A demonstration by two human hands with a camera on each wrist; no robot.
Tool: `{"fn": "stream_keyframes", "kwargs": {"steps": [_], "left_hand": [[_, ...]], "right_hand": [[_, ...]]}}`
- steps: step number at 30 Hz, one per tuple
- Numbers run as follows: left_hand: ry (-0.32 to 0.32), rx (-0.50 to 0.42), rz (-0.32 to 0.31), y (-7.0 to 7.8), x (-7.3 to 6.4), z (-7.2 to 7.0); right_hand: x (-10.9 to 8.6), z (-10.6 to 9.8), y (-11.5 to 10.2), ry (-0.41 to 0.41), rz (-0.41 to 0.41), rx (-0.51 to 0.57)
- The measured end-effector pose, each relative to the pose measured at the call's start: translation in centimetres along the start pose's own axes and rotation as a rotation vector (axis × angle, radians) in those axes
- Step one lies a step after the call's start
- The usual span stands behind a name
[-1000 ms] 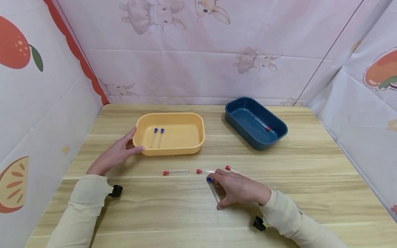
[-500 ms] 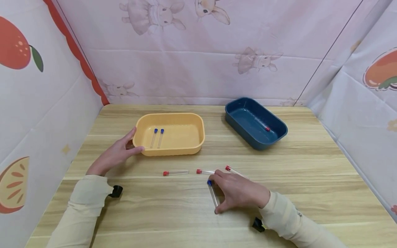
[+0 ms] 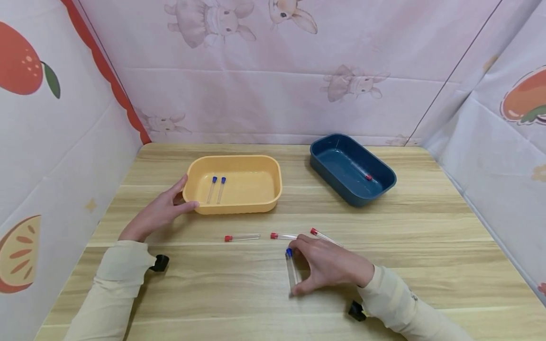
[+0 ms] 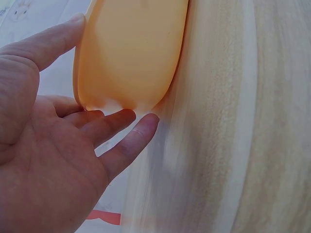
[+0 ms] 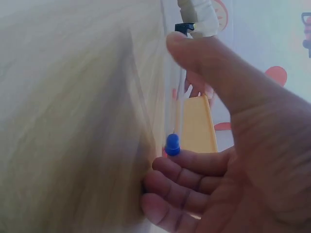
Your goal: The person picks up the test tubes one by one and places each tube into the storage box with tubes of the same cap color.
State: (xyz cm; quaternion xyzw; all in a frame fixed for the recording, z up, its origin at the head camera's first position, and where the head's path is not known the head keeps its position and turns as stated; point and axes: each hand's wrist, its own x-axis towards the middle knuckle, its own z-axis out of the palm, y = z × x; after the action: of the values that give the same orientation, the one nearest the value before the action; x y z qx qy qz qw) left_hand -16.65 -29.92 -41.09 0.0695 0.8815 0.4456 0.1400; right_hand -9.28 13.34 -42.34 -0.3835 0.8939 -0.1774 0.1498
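Note:
At the left end of the yellow tray [image 3: 234, 209], my left hand [image 3: 158, 213] holds the wall, with thumb and fingers spread around the corners. Inside that tray lie two test tubes with blue caps [image 3: 214, 180]. My right hand [image 3: 330, 265] pinches another blue-capped test tube [image 3: 292, 272] lengthwise, thumb at the bottom end and a fingertip at the cap. In the right wrist view its blue cap [image 5: 172, 144] rests against the index finger, and the tube looks slightly off the table. Red-capped test tubes [image 3: 242, 237] lie just beyond the right hand and to its left.
Behind and to the right stands a dark blue tray [image 3: 332, 183], turned at an angle, with a red-capped tube [image 3: 368, 177] inside. Printed cloth walls [image 3: 264, 104] close off the back and both sides of the wooden table [image 3: 213, 303].
The blue-capped tube has shifted slightly left and toward me between my right thumb and fingertip, and now appears raised a little. My left hand and both trays have stayed put.

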Motion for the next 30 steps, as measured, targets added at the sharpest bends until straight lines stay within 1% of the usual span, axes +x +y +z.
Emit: {"fn": "stream_keyframes", "kwargs": {"steps": [3,7,10,17,21,25,30], "left_hand": [[0.002,0.003,0.002,0.0,0.0,0.0],[0.004,0.009,-0.004,0.1,-0.1,0.0],[0.005,0.009,-0.004,0.1,-0.1,0.1],[0.005,0.004,0.0,0.1,-0.2,0.0],[0.006,0.005,-0.005,0.2,-0.3,0.1],[0.009,0.009,-0.008,0.2,-0.3,0.1],[0.007,0.013,-0.013,0.3,-0.3,0.1]], "right_hand": [[0.0,-0.2,-0.1,0.007,-0.003,0.043],[0.1,-0.7,-0.2,-0.008,-0.003,0.112],[0.2,-1.4,-0.4,-0.004,-0.007,0.135],[1.0,-3.7,-0.6,0.071,-0.061,0.142],[1.7,-5.2,-0.5,0.107,-0.085,0.154],[2.8,-6.5,-0.2,0.14,-0.107,0.18],[4.6,-8.1,0.2,0.198,-0.165,0.21]]}}
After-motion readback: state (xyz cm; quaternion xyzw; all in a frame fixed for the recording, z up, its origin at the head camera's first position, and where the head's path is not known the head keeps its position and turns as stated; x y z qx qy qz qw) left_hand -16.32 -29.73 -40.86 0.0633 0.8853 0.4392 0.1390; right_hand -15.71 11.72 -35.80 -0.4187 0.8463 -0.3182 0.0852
